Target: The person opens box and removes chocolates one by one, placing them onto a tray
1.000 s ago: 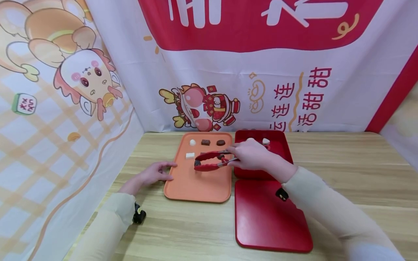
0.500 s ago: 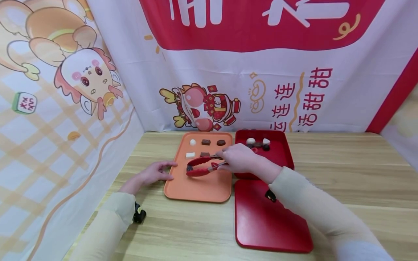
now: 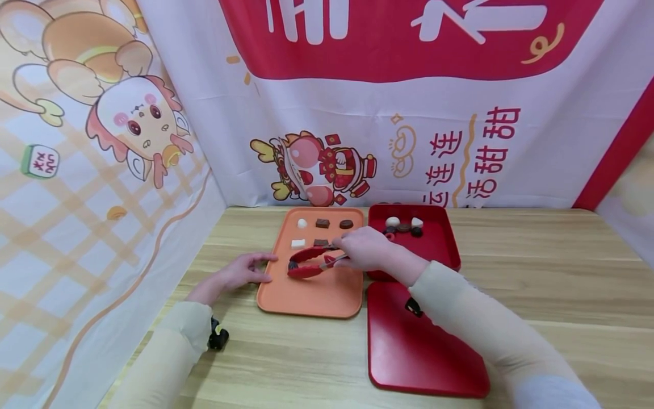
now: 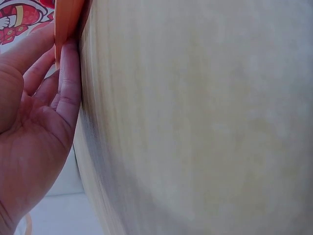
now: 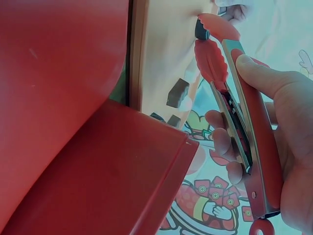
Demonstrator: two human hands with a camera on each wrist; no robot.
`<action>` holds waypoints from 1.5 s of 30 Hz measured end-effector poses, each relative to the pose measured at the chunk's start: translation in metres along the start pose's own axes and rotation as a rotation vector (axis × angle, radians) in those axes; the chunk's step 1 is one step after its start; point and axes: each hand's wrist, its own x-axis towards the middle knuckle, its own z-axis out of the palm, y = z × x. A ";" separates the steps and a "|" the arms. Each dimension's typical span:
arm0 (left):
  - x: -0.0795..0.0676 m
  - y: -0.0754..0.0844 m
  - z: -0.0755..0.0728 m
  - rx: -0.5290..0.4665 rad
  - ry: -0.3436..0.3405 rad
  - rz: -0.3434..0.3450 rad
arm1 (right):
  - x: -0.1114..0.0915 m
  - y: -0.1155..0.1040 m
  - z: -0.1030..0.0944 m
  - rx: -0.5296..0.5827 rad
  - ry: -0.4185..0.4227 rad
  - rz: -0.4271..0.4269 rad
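My right hand (image 3: 361,248) grips red-tipped metal tongs (image 5: 257,132) over the orange tray (image 3: 306,298). Between the tong tips sits a dark ridged chocolate (image 5: 200,30), close over the tray's left part. Further back on the tray lie a white round piece (image 3: 302,223), a brown block (image 3: 322,223), a dark oval chocolate (image 3: 346,224) and a white block (image 3: 298,243). Another dark piece (image 3: 321,242) is partly covered by the tongs. My left hand (image 3: 244,269) touches the tray's left rim, fingers extended and spread along it.
Right of the tray stands an open red box (image 3: 434,250) with several white and dark pieces at its back. In front of it lies a flat red lid (image 3: 419,352), below my right forearm. A printed curtain (image 3: 317,113) hangs behind the wooden table (image 3: 286,363).
My right hand has carried the tongs and the dark chocolate leftward and toward me over the tray, uncovering pieces in the red box. My left hand has stayed at the rim.
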 end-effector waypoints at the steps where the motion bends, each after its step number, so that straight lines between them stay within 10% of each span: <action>1: 0.000 0.000 0.000 0.001 0.000 -0.002 | 0.001 0.000 0.000 0.002 -0.002 0.003; 18: 0.001 0.001 0.002 -0.022 0.001 -0.019 | -0.001 0.001 0.000 0.008 0.001 0.004; 45: 0.000 -0.001 0.002 -0.030 0.001 0.008 | -0.098 0.048 -0.030 0.091 0.243 0.112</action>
